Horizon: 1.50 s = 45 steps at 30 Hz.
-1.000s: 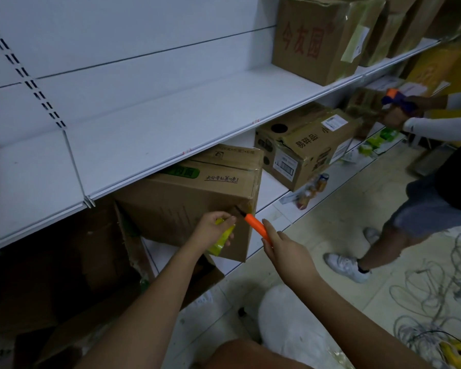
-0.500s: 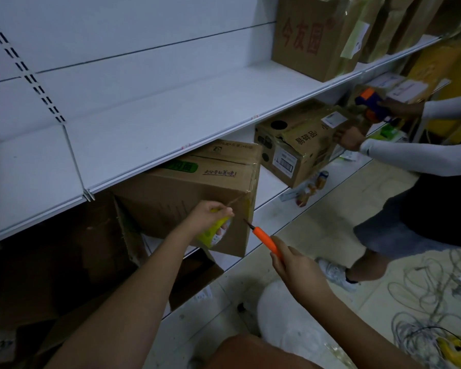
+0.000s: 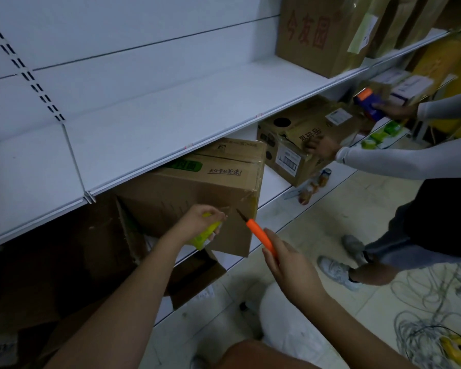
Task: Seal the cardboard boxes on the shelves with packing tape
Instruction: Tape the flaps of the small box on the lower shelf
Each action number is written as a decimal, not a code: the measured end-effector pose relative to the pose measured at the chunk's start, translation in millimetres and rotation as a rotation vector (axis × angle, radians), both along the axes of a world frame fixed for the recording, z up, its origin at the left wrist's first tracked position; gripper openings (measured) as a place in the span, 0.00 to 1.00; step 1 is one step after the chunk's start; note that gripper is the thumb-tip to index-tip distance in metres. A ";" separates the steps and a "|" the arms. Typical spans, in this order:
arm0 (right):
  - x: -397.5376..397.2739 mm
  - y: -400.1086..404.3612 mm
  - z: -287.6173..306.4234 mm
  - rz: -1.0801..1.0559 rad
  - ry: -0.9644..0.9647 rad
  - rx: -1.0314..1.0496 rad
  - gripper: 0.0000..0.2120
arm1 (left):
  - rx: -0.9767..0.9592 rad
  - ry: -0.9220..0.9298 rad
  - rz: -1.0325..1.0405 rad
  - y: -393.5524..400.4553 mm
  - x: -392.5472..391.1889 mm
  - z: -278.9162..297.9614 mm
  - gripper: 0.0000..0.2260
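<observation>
The left hand [image 3: 200, 222] holds a yellow-green roll of tape [image 3: 204, 235] against the front of a brown cardboard box [image 3: 186, 193]. Just beside it, the right hand [image 3: 288, 265] holds an orange-handled knife [image 3: 258, 233], its dark blade pointing at the box corner.

Box [image 3: 194, 193] on lower shelf [image 3: 274, 182] — second box [image 3: 301, 139] right.

— How is the light here?
— Dim overall. The white upper shelf [image 3: 171, 121] is the brightest part; under it, at lower left, there is deep shadow and the boxes are almost black.
— Is it sharp?
— Mostly soft. The other person's hand [image 3: 391, 110] at far right looks blurred, perhaps by motion. Shelf lines bend near the edges.
</observation>
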State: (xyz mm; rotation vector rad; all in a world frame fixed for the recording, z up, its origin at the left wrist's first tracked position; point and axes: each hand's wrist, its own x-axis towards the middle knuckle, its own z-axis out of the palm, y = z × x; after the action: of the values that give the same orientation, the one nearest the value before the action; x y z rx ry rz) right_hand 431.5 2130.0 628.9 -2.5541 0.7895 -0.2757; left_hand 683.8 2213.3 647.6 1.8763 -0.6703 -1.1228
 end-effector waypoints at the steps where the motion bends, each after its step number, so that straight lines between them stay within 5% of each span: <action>1: 12.3 -0.4 6.9 0.013 -0.037 0.004 0.25 | -0.017 0.004 0.017 0.2 -2.6 4.6 0.09; 8: 73.1 -26.2 69.9 0.103 -0.239 -0.008 0.20 | -0.161 0.035 0.136 35.7 -0.4 43.4 0.09; 13: 161.1 -47.1 119.1 0.196 -0.379 -0.251 0.15 | -0.383 0.028 0.319 78.6 1.8 78.3 0.11; 17: 242.2 -59.7 139.4 0.285 -0.300 -0.525 0.15 | -0.415 -0.014 0.417 109.4 1.5 89.3 0.12; 21: 285.2 -60.1 133.9 0.298 -0.071 -0.539 0.17 | -0.391 -0.001 0.491 130.2 0.6 90.6 0.11; 23: 284.3 -51.6 131.4 0.252 -0.088 -0.517 0.19 | -0.384 -0.008 0.515 135.3 1.2 88.3 0.11; 27: 211.7 -30.4 117.6 0.136 -0.433 -0.572 0.11 | -0.343 -0.021 0.549 138.2 1.4 82.5 0.11; 30: 133.2 -45.2 70.4 0.005 -0.183 -0.545 0.20 | -0.307 -0.006 0.583 136.2 2.0 76.8 0.11; 32: 96.8 -63.2 45.7 -0.015 -0.047 -0.320 0.27 | -0.285 0.006 0.595 131.9 3.2 72.4 0.11; 36: 85.2 -75.3 40.2 0.031 -0.112 0.009 0.28 | -0.271 0.027 0.627 116.5 8.5 67.1 0.10; 45: 98.7 -119.7 54.5 -0.004 -0.084 -0.196 0.21 | -0.272 -0.070 0.771 95.7 18.2 63.6 0.08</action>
State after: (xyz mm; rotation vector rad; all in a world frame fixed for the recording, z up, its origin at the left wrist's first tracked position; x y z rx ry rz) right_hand 530.2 2010.4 683.4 -2.7024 0.7692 -0.4807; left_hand 702.0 2309.0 711.2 1.7011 -0.0869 -0.4425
